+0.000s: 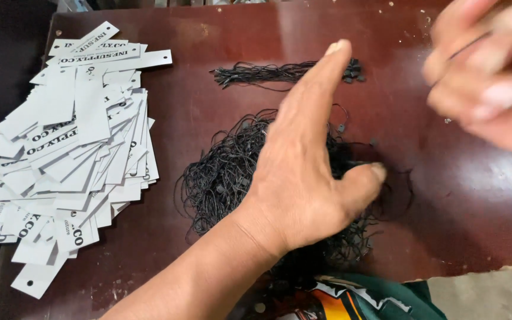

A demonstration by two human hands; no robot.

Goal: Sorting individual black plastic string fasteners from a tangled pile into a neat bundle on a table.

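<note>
- At the far left of the dark red-brown table (220, 35) lies a loose heap of white paper tags (72, 154). They are long rectangles with black print, and some have a small punched hole at one end. The heap runs from the upper edge of the table down toward the near edge, and most tags point along this direction, a little fanned out.
- In the middle lies a tangled pile of black strings (220, 178), with small black fasteners among them. The pile has no clear long axis; it spreads in a round shape.
- The left hand (309, 172) rests palm down on this pile, with the fingers straight and together pointing away from the person, and the thumb spread to the right. It is flat and grips nothing.
- Above the pile, a tidy bundle of black strings (274, 72) lies with its long axis left to right, its fasteners at the right end.
- At the upper right, the right hand (487, 77) is raised over the table and blurred. A thin dark line crosses its curled fingers, but one cannot tell whether it holds something.
</note>
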